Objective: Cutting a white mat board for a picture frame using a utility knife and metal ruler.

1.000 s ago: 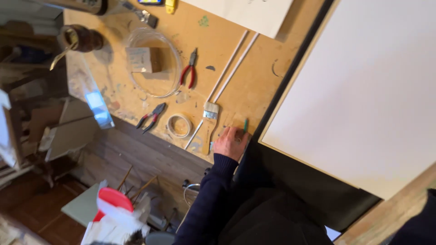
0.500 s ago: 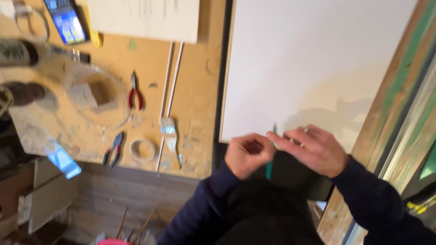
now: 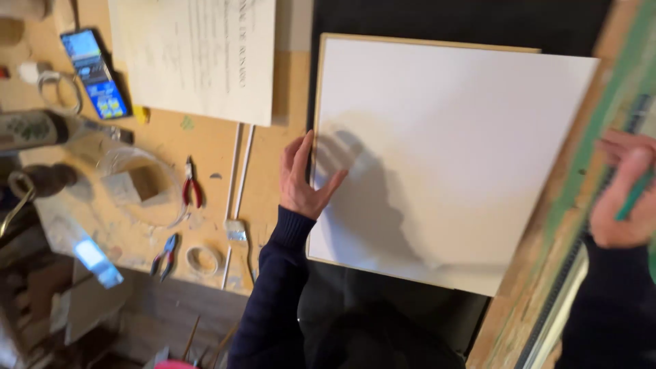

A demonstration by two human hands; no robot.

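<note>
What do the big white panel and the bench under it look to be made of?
White panel: probably board or canvas with a matte white face; a pale wood-coloured strip shows along its left and top edges. Workbench: looks like unfinished plywood or fibreboard, tan, dull, stained and scuffed. The left hand rests at the panel's left edge.

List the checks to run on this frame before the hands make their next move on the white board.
1. Left hand steadying the white board: ok, open, fingers on its left edge.
2. Right hand has its tool: ok, closed on a green pencil, though blurred.
3. Board surface free of objects: ok, only the hand's shadow.
4. Board lying flat: cannot tell from this angle.
5. Loose tools away from the board: ok, red pliers and tape roll lie on the workbench to the left.
6. Pencil tip condition: cannot tell.
</note>
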